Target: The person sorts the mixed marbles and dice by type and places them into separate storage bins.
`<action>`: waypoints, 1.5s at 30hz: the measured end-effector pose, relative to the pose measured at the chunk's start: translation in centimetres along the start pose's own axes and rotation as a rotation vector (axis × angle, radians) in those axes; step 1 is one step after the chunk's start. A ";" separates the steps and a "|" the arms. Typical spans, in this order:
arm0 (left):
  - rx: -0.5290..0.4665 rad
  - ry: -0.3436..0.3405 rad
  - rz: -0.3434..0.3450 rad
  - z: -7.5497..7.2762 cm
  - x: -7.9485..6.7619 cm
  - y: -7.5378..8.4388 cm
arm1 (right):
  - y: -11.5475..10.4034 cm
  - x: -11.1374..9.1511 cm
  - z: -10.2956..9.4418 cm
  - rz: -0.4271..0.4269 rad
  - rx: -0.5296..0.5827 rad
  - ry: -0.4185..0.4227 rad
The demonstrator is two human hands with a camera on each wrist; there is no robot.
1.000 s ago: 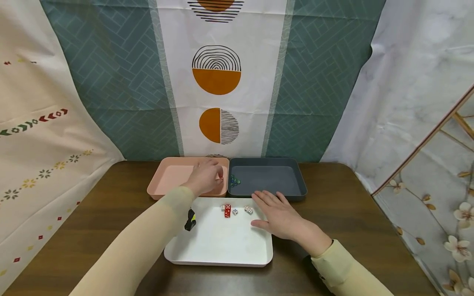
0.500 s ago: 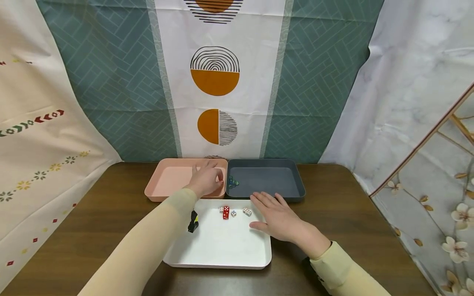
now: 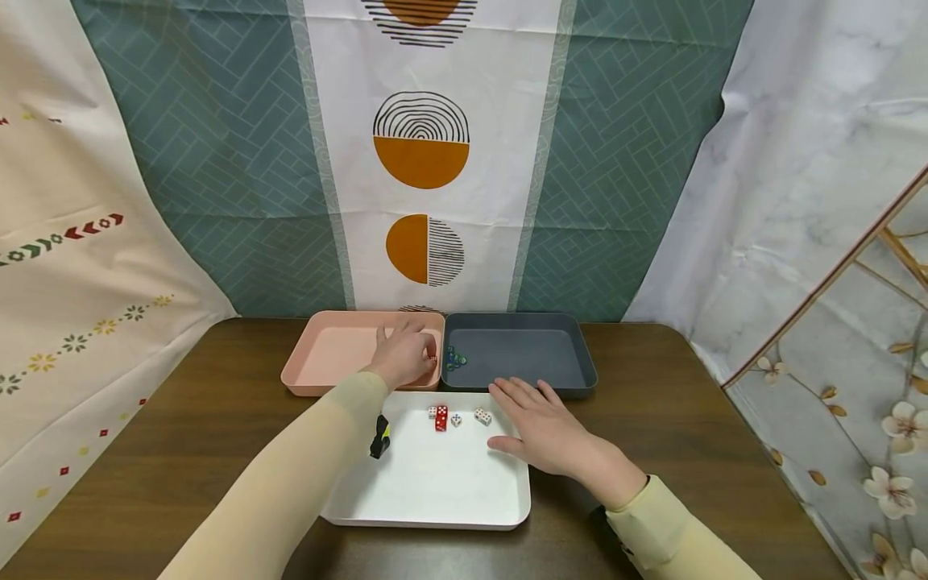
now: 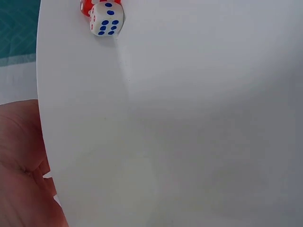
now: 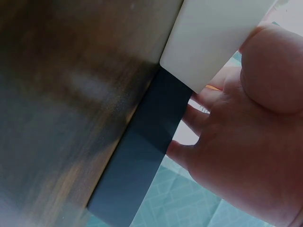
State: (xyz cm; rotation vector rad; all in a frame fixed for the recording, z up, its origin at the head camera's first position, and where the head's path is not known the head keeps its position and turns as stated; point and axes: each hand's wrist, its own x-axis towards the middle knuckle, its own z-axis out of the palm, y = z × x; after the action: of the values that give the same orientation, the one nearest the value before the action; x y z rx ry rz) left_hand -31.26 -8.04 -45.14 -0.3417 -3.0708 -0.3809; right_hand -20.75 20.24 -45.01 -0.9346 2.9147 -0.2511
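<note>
My left hand (image 3: 403, 356) reaches over the right part of the pink tray (image 3: 319, 354), fingers curled, pinching what looks like a small red die (image 3: 432, 358) with white dots; most of it is hidden. In the left wrist view, only the palm side of that hand (image 4: 19, 156) shows beyond the white tray. My right hand (image 3: 540, 427), fingers spread, lies over the right rim of the white tray (image 3: 435, 491). In that tray are red dice (image 3: 441, 419), a white die (image 3: 456, 420) and further white dice (image 3: 482, 416). The left wrist view shows a white die (image 4: 107, 20) close up.
A navy tray (image 3: 529, 354) adjoins the pink one and holds a few green-blue glassy pieces (image 3: 454, 358) at its left end. All trays stand on a dark wooden table (image 3: 638, 403). Patterned cloths (image 3: 609, 161) hang behind and at both sides.
My left hand has shifted slightly to the right and down within the pink tray, the red die moving with it. The right hand stays in place; the head view has tilted a little.
</note>
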 end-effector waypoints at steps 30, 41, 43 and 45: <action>0.034 0.009 0.054 -2.7 -2.8 0.2 | -0.1 -0.1 -0.1 0.020 0.009 -0.021; 0.047 0.034 0.116 -4.2 -5.5 1.6 | 0.1 0.0 -0.4 0.012 0.016 -0.029; 0.064 0.044 0.142 -4.3 -6.1 1.8 | 0.1 0.0 -0.4 0.008 0.023 -0.027; 0.081 0.051 0.165 -4.3 -6.7 2.0 | 0.0 0.0 -0.3 0.004 0.025 -0.025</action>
State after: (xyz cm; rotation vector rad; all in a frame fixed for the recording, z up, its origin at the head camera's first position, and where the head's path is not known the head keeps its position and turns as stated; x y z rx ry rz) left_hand -24.27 -8.63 -40.83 -0.5673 -2.9699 -0.2542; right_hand -20.76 20.31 -44.70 -0.9214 2.8835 -0.2722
